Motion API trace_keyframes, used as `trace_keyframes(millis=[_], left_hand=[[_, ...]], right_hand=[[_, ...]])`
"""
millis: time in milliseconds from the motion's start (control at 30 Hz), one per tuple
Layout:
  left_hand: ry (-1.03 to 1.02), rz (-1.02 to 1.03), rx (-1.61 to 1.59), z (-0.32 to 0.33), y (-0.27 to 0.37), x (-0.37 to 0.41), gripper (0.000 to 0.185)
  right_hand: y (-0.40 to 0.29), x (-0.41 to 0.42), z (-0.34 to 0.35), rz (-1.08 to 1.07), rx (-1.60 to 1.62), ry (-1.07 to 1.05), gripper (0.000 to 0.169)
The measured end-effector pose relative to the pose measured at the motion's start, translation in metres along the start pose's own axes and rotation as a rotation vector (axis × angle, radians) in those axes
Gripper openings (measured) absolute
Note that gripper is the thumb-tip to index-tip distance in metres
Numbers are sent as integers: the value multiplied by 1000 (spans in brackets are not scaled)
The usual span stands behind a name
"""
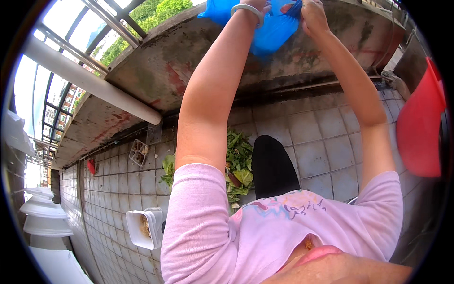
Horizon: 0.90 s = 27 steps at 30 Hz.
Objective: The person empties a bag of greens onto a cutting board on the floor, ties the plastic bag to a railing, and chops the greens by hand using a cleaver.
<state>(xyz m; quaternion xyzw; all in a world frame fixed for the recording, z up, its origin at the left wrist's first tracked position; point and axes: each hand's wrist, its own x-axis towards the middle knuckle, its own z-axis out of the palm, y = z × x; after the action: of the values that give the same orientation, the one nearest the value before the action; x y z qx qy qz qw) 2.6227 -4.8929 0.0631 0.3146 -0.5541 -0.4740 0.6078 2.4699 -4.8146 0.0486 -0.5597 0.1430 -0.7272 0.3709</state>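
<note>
A blue plastic bag hangs in front of the low concrete wall, at the top of the view. My left hand, with a pale bangle at the wrist, grips it from the left; the picture's edge cuts off part of the hand. On the other side, my right hand pinches a gathered, twisted part of the bag. What the bag holds cannot be made out. Below my arms, a heap of leafy greens lies on the tiled floor, partly hidden by my left arm.
A white plastic tub with food scraps stands left on the floor. Farther off are a clear compartmented tray and a small red object. A white pipe slants to the wall. A red plastic container is at right.
</note>
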Motion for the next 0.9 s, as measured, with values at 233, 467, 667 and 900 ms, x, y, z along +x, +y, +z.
trace_keyframes(millis=[233,467,667,900], left_hand=[[39,19,318,-142,11,-91,55],[602,-464,253,-439,-128,-329,43],[534,-895,812,-493,-223,-552,45],[361,-951,1315,-523,-335,-693,52]], right_hand=[[113,31,-98,433,-143,469,36],[264,-221,11,855,-445,-584,34],[325,-423,70,1268,-1003,-1808,45],[401,-537,-6,1117,-1094,-1511,46]])
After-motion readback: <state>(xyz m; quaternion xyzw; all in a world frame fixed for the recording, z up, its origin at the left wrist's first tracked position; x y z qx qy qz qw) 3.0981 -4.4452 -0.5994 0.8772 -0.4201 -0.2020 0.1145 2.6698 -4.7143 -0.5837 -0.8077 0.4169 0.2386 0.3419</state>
